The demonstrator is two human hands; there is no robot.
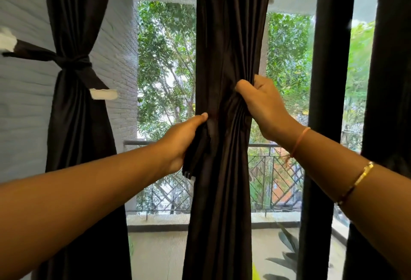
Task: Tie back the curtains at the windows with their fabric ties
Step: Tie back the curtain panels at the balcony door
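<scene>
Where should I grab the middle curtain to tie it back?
Grip the middle curtain at mid-height, where the right hand bunches its pleats narrow, level with the tie on the left curtain. Come from the right edge, wrapping the folds; the left hand holds a loose strip.

Three long dark brown fabric curtains: left curtain (75, 124), middle curtain (222, 35), right curtain (393, 79). Two dark fabric ties: knotted tie (75, 64), loose tie (195, 164). Two bare hands: left hand (182, 142), right hand (264, 106). Two wrist bands: orange thread (300, 139), gold bangle (362, 176).
</scene>
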